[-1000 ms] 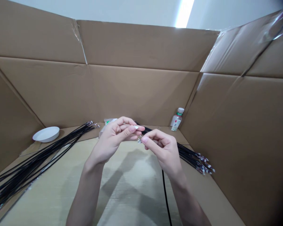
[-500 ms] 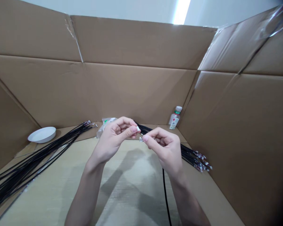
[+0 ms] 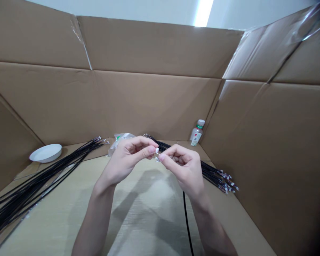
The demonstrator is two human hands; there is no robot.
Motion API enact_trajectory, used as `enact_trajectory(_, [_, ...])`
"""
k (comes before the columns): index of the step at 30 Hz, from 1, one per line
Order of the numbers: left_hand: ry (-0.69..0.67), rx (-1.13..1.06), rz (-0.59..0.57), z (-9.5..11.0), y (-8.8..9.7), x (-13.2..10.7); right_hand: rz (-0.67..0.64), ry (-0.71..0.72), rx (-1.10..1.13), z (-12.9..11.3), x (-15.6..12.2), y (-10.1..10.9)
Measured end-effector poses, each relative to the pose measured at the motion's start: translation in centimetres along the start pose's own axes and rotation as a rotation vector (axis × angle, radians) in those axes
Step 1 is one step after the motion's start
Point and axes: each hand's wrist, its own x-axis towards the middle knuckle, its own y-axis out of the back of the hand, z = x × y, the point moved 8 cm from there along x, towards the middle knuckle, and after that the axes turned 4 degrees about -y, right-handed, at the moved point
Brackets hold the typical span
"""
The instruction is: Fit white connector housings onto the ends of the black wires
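Note:
Between thumb and forefinger, my left hand point(image 3: 132, 154) pinches a small white connector housing point(image 3: 157, 150). My right hand point(image 3: 184, 165) is closed on the end of a black cable point(image 3: 187, 220), whose length hangs down from under the palm past my right forearm. Thin wire ends with small pale terminals point(image 3: 157, 159) stick out from the right fingertips, just below the housing. The fingertips of both hands almost meet above the table. Whether a wire sits inside the housing is too small to tell.
Bundled black cables point(image 3: 50, 169) lie on the left, and another cable bundle point(image 3: 216, 176) runs behind my right hand. A white bowl point(image 3: 46, 153) stands far left. A clear plastic bag point(image 3: 117, 142) and a bottle point(image 3: 197, 133) are at the back. Cardboard walls point(image 3: 154, 103) enclose the table.
My left hand has lowered slightly and turned the white housing toward the wire ends. The right hand keeps its pinch, and the gap between the fingertips has narrowed.

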Motion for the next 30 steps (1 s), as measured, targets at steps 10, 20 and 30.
enact_trajectory(10, [-0.007,-0.065,0.032,-0.1,0.0,0.0,-0.085,-0.108,0.185,1.1,0.7,-0.7])
enact_trajectory(20, [-0.082,-0.056,0.101,0.2,0.0,0.1,-0.1,-0.18,0.281,2.3,0.9,-1.0])
enact_trajectory(30, [-0.102,-0.08,0.201,0.1,-0.5,0.1,-0.15,-0.124,0.307,1.8,0.9,-1.3])
